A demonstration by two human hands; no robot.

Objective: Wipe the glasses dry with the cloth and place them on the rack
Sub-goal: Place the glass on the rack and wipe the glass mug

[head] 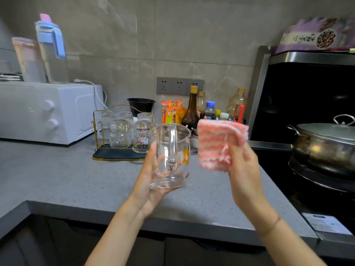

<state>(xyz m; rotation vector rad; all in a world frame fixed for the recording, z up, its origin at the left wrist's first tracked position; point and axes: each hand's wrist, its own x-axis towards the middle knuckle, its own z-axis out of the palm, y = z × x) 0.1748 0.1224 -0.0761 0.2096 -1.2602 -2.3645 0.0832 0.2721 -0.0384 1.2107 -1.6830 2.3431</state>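
Observation:
My left hand (pixel 148 187) holds a clear glass mug (pixel 170 156) with a handle and a small yellow flower print, upright above the grey counter. My right hand (pixel 243 162) grips a pink-and-white striped cloth (pixel 219 143), held up just right of the mug and apart from it. Behind the mug stands a gold wire rack (pixel 103 131) on a dark tray, with several glasses upside down on it, one with a cartoon cat print (pixel 142 137).
A white microwave (pixel 48 110) with pitchers on top stands at the left. Sauce bottles (pixel 191 108) and packets line the back wall. At the right, a lidded steel pot (pixel 324 144) sits on a black stove under a hood. The grey counter (pixel 67 179) stretches along the front.

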